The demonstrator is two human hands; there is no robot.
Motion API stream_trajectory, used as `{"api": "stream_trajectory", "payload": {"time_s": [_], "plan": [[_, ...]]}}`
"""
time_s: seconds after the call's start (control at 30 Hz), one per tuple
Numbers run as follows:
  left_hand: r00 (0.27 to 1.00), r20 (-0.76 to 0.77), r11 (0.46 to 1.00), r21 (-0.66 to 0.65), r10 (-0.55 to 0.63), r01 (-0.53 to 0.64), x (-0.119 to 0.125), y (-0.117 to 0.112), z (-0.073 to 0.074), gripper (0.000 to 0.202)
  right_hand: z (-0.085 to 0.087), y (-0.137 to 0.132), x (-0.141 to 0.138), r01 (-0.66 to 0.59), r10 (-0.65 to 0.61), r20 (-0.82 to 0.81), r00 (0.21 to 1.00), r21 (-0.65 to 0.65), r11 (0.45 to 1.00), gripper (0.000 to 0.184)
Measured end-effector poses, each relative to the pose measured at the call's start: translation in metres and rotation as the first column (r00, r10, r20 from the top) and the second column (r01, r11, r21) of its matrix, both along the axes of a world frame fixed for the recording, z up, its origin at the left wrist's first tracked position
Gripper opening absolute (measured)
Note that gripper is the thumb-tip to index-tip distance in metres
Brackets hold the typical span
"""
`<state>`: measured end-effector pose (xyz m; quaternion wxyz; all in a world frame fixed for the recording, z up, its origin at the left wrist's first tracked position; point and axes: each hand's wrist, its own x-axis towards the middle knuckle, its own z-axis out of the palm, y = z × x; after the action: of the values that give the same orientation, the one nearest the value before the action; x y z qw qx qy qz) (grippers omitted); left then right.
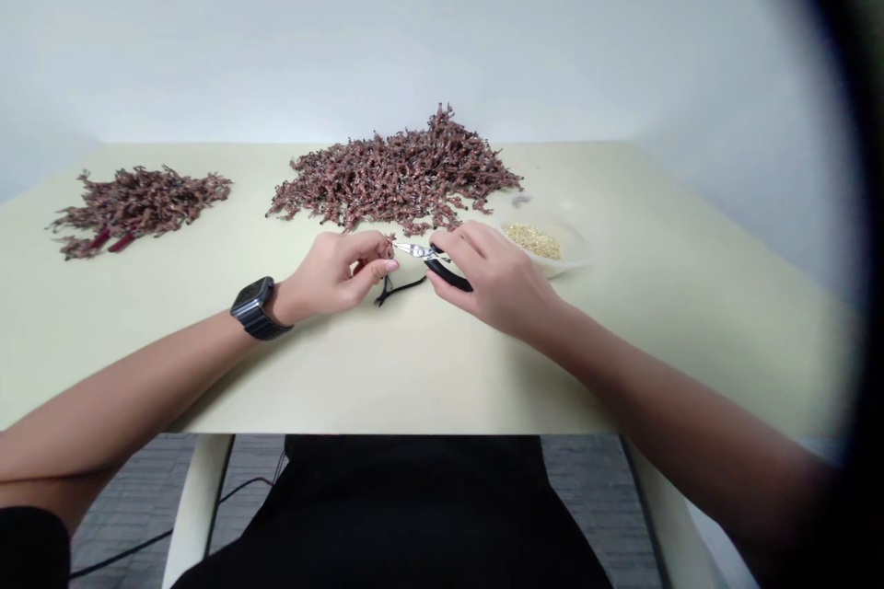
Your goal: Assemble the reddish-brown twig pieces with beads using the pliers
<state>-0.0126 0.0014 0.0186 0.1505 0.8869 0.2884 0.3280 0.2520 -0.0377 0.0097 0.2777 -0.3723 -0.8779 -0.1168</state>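
My left hand (335, 271) is closed, thumb and fingers pinching a small reddish-brown piece (389, 244) that resembles those in the piles. A bit of red shows between its fingers; I cannot make out what it is. In my right hand (494, 281) is a pair of pliers with black handles (448, 276), its silver jaws (414, 250) pointing left and meeting the brown piece. Beneath, between both hands, a thin black object (397, 291) lies on the table, partly hidden. Just beyond my right hand stands a translucent bowl (576, 253) holding many tiny gold-coloured bits (531, 240).
A large heap of brown pieces (401, 175) spreads across the back of the pale table (414, 377). To the left is a smaller heap (148, 201) with dark red handle-like parts (121, 243) at its front. A wall (379, 28) rises behind the table.
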Motion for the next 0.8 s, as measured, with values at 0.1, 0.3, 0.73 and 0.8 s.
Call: {"api": "stream_trajectory", "payload": {"time_s": [0.1, 0.3, 0.73, 0.8], "plan": [[1.000, 0.015, 0.999, -0.049, -0.021, 0.021, 0.0006, -0.0011, 0.0025, 0.026, 0.0002, -0.0001, 0.0003, -0.004, 0.004, 0.001, 1.000, 0.006, 1.000, 0.036], [0.996, 0.057, 0.981, -0.180, -0.065, 0.075, 0.0012, -0.0012, 0.0055, 0.027, 0.0002, 0.0001, 0.0011, -0.012, 0.012, 0.006, 1.000, 0.006, 1.000, 0.037], [0.983, 0.155, 0.921, -0.360, -0.101, 0.151, 0.0011, 0.0000, 0.0041, 0.033, 0.0015, -0.0013, 0.0005, -0.005, 0.005, 0.002, 1.000, -0.013, 1.000, 0.035], [0.982, 0.161, 0.918, -0.368, -0.097, 0.151, 0.0012, 0.0002, 0.0042, 0.033, 0.0018, -0.0017, 0.0004, -0.006, 0.006, 0.002, 1.000, -0.017, 1.000, 0.035]]}}
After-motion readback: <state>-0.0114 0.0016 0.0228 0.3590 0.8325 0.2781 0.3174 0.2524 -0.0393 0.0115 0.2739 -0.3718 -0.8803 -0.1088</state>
